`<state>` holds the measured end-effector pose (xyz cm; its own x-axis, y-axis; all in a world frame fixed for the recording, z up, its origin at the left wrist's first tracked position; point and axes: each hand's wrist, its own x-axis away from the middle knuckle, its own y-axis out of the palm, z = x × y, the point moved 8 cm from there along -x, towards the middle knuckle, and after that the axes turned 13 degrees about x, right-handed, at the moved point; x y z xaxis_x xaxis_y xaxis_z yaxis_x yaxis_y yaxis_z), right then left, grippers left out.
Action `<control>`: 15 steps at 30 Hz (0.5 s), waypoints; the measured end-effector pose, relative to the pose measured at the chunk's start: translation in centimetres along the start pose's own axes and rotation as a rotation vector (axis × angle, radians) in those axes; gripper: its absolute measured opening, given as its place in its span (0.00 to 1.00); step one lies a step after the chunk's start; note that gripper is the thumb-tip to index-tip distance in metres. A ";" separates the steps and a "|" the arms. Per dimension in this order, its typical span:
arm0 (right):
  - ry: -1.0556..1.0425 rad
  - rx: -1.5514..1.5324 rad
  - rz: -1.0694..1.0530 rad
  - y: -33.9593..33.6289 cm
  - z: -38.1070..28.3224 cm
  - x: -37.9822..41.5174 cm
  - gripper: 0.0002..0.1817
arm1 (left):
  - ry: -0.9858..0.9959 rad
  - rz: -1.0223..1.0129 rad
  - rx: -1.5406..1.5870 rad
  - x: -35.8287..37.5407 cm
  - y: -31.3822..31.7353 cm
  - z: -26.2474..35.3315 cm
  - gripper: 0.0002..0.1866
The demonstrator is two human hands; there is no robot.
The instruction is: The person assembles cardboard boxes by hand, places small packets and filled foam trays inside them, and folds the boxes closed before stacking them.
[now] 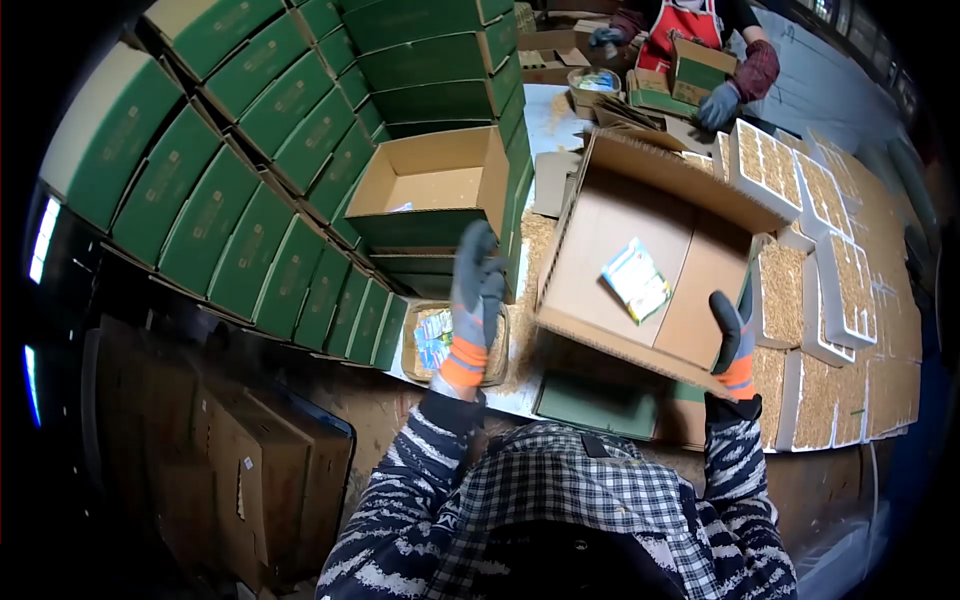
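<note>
An open cardboard box (690, 300) is tilted in front of me, its inside facing me. A small printed packet (637, 281) in blue, white and green lies on its bottom. My right hand (736, 335), in a grey glove with an orange cuff, grips the box's right wall, thumb on the inner side. My left hand (476, 285), gloved alike, is raised with fingers stretched out and nothing visible in it. It is beside an open green box (430, 228) on a stack; a bit of a packet shows inside. Below, a basket (408, 345) holds several similar packets (434, 338).
Stacked green boxes (300, 150) rise at the left. White trays (765, 165) filled with brown shredded material are piled at the right. Across the table (540, 110), a person in a red apron (682, 35) handles a green box (700, 72). Brown cartons (255, 480) stand lower left.
</note>
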<state>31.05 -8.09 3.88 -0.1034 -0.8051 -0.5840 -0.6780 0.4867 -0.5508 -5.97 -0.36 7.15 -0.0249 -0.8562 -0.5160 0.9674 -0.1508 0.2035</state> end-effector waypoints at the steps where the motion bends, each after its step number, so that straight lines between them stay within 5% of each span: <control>1: -0.063 0.050 0.029 0.5 -0.8 -2.4 0.30 | 0.029 0.253 -0.147 -1.3 -4.8 0.5 0.30; 3: -0.180 0.157 0.111 2.0 -2.8 -7.3 0.29 | 0.339 0.593 -0.412 -2.9 -12.3 3.2 0.34; 5: -0.191 0.046 0.228 4.0 -5.9 -12.0 0.32 | 0.383 0.685 -0.440 -3.9 -19.0 1.6 0.40; 6: -0.148 -0.150 0.295 5.3 -7.8 -14.3 0.34 | 0.263 0.675 -0.089 -4.3 -22.9 -2.1 0.42; 8: 0.209 -0.828 0.180 11.1 -10.4 -17.1 0.38 | 0.094 0.589 -0.161 -4.2 -25.7 -5.2 0.41; 9: 0.286 -0.938 0.074 13.9 -11.9 -17.9 0.40 | -0.078 0.500 -0.235 -4.1 -26.9 -7.6 0.41; 11: 0.409 -1.045 0.010 20.7 -13.5 -18.0 0.47 | -0.063 0.426 -0.072 -3.4 -33.1 -13.9 0.43; 13: 0.504 -0.694 -0.247 29.9 -10.4 -18.0 0.51 | -0.068 0.351 0.089 -3.4 -33.2 -14.8 0.44; 15: 0.430 -0.338 -0.523 31.4 -10.5 -17.3 0.55 | -0.192 0.427 -0.415 -3.0 -30.5 -10.3 0.48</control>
<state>3.87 17.56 2.96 0.0651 -0.9976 0.0253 -0.8957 -0.0696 -0.4391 -32.79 11.87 -6.06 0.3776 -0.8780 -0.2941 0.9184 0.3956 -0.0017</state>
